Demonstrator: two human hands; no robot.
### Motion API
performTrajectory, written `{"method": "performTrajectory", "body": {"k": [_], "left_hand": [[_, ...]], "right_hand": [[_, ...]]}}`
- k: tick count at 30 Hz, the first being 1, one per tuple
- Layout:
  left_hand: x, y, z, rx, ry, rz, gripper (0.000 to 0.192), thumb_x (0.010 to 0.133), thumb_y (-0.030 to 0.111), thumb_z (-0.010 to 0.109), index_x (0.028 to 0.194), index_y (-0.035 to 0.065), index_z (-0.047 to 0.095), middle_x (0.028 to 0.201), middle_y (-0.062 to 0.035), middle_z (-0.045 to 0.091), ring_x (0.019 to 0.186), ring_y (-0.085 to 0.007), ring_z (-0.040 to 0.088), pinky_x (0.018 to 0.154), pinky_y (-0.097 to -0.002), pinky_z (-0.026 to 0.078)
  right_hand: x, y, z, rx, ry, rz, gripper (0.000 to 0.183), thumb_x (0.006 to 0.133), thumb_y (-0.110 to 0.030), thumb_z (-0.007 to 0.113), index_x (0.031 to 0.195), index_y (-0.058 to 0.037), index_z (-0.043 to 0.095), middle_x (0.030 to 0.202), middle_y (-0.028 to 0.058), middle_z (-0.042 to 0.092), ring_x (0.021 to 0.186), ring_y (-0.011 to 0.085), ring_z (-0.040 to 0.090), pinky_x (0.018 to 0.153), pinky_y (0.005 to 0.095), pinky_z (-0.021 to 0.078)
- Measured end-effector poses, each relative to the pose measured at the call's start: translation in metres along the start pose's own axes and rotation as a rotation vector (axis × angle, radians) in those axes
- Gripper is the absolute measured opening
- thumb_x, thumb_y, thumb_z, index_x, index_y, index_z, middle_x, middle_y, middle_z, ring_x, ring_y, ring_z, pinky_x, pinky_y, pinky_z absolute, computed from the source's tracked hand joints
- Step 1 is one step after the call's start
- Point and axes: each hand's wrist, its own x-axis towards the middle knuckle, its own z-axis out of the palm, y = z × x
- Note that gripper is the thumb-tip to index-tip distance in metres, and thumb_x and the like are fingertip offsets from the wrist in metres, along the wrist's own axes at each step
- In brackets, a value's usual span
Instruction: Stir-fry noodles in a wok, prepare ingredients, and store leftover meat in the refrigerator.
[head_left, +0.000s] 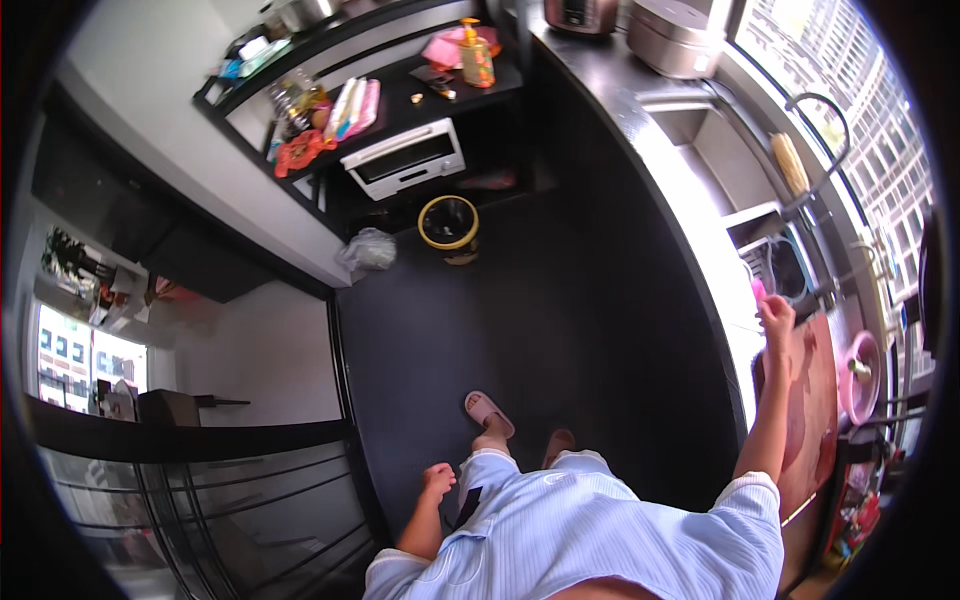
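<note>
My left hand (439, 478) hangs low beside my left thigh, above the dark floor, with its fingers loosely curled; whether they are closed is not clear. My right hand (777, 315) is over the counter at the right, its fingers bent close to a small pink thing (759, 289) by the sink's edge. I cannot tell whether it grips that thing. Right below this hand and under the forearm lies a wooden cutting board (814, 397). A pink basin (862, 375) with something pale in it stands beyond the board. The sink basin (720, 165) and a curved faucet (844, 142) are farther up.
A waste bin with a yellow rim (448, 244) and a plastic bag (369, 250) stand on the floor ahead. Behind them a black shelf holds a white toaster oven (409, 159) and a pump bottle (477, 60). A rice cooker (671, 41) is on the counter. A glass door frame (345, 375) runs along the left.
</note>
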Motion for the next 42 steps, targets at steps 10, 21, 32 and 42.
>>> {"method": "performTrajectory", "body": {"k": [10,21,32,42], "left_hand": [[0.094,-0.011,-0.09,-0.524,0.109,-0.022,0.019,0.078,0.015,0.047,0.094,0.0083,0.054,0.072,-0.0039,0.058,0.055,-0.0117,0.055,0.042,-0.0225,0.04],[0.126,0.001,-0.144,0.079,0.178,0.268,0.016,0.077,0.02,0.043,0.082,0.0074,0.053,0.064,-0.0048,0.054,0.052,-0.0138,0.051,0.04,-0.0262,0.04],[0.12,0.175,-0.164,-0.713,0.323,-0.492,0.015,0.077,0.02,0.042,0.077,0.0082,0.051,0.068,-0.0053,0.055,0.058,-0.0162,0.055,0.048,-0.0284,0.042],[0.128,0.274,-0.184,-0.789,0.455,-0.144,0.019,0.08,0.022,0.046,0.088,0.0066,0.055,0.07,-0.0033,0.056,0.059,-0.0103,0.053,0.048,-0.0217,0.04]], "right_hand": [[-0.044,-0.198,0.379,0.407,-0.659,0.333,0.024,0.07,-0.006,0.051,0.093,-0.0042,0.056,0.063,0.0001,0.051,0.052,0.0074,0.05,0.048,0.0212,0.0446],[-0.005,-0.287,0.634,0.186,-0.869,0.29,0.016,0.071,-0.003,0.053,0.086,-0.0035,0.059,0.06,-0.0008,0.051,0.047,0.0067,0.048,0.042,0.0202,0.0416],[0.106,-0.247,0.801,-0.072,-0.753,0.348,0.011,0.068,-0.004,0.055,0.077,-0.0007,0.061,0.059,0.0073,0.057,0.047,0.0112,0.053,0.041,0.0226,0.0439],[0.144,-0.207,0.872,-0.452,-0.729,0.232,0.013,0.065,-0.012,0.054,0.072,-0.0055,0.063,0.071,0.0113,0.061,0.07,0.0256,0.06,0.066,0.0324,0.0471]]}}
